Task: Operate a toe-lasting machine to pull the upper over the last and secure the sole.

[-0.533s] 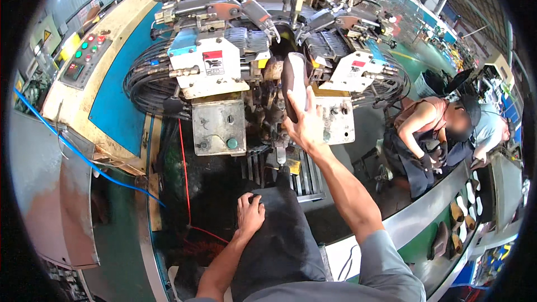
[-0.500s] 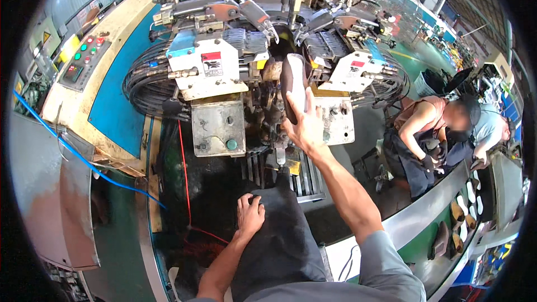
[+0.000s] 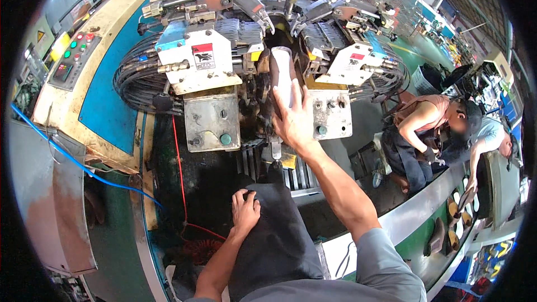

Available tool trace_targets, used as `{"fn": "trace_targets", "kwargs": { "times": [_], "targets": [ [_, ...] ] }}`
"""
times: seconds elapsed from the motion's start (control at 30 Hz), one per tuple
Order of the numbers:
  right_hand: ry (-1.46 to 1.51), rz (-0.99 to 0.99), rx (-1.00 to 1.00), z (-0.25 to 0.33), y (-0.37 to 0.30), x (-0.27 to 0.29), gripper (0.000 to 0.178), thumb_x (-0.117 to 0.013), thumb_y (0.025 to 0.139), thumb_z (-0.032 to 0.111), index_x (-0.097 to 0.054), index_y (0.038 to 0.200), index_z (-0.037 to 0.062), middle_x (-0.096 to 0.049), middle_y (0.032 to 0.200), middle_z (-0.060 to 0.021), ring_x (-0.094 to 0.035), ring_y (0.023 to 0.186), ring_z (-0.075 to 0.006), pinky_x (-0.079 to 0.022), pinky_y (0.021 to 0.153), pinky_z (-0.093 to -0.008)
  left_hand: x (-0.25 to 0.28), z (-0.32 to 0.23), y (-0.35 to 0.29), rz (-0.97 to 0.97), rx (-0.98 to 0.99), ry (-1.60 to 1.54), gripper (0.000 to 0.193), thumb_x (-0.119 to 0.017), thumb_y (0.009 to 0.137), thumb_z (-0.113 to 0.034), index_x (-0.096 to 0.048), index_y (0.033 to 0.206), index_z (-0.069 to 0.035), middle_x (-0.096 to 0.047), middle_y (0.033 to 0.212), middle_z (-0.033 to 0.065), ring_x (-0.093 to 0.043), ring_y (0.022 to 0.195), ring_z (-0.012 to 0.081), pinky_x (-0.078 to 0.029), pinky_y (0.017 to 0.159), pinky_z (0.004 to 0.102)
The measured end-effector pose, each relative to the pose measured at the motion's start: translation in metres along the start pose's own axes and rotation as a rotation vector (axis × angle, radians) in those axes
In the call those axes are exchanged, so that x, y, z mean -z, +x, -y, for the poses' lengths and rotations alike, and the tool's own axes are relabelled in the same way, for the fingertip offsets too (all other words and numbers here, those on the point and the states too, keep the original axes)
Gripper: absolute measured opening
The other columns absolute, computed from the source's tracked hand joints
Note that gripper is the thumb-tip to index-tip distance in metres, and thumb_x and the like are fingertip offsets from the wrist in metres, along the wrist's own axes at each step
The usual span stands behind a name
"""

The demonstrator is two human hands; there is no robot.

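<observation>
A dark shoe upper on a last (image 3: 282,67), its pale sole side facing up, sits in the middle of a machine (image 3: 210,61) between the two side clamp units. My right hand (image 3: 295,123) grips its near end, the fingers lying along the pale sole and down its sides. The underside of the shoe is hidden. Down on my dark-clothed left thigh (image 3: 274,235) rests my left hand (image 3: 245,211), its fingers curled. A small dark bit shows by those fingertips, and I cannot make out what it is.
Metal control boxes (image 3: 211,123) hang below the clamps. A button panel (image 3: 75,61) is at the left. Blue air hose (image 3: 67,148) and red cord (image 3: 180,168) run at the left. Two people work at the right, beside a rack with several shoes (image 3: 437,237).
My right hand has shifted forward over the sole, and the shoe sits lower between the clamps. My left hand stays on the thigh. At far right, a person now reaches down to a shoe.
</observation>
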State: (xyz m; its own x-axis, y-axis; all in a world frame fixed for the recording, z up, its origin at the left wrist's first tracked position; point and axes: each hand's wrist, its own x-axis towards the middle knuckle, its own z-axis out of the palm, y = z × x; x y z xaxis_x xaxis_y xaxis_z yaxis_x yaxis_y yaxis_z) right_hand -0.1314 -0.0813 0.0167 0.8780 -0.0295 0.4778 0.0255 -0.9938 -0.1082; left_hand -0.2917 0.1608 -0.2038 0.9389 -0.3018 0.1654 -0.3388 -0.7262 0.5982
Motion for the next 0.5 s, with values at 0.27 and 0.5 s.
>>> {"fn": "trace_targets", "kwargs": {
  "times": [0.27,0.5],
  "targets": [
    [0.025,-0.211,0.168,-0.016,0.032,-0.029,0.074,-0.075,0.091,0.019,-0.050,0.159,0.0057,-0.043,0.162,-0.0339,-0.035,0.156,-0.0511,-0.030,0.130,-0.0580,0.007,0.015,-0.007,-0.027,-0.016,-0.069,0.038,-0.076,0.091,-0.014,-0.072,0.126,-0.003,-0.057,0.135,0.0213,-0.054,0.126,0.0437,-0.048,0.108,0.0537],
    [-0.123,-0.170,0.165,-0.033,0.122,-0.057,0.076,-0.074,0.091,0.025,-0.049,0.159,0.0034,-0.046,0.159,-0.0338,-0.039,0.154,-0.0487,-0.027,0.131,-0.0547,0.007,0.019,0.000,-0.057,-0.057,-0.047,0.035,-0.074,0.096,-0.013,-0.068,0.129,-0.003,-0.053,0.134,0.0216,-0.052,0.123,0.0445,-0.047,0.105,0.0559]
  ]
}}
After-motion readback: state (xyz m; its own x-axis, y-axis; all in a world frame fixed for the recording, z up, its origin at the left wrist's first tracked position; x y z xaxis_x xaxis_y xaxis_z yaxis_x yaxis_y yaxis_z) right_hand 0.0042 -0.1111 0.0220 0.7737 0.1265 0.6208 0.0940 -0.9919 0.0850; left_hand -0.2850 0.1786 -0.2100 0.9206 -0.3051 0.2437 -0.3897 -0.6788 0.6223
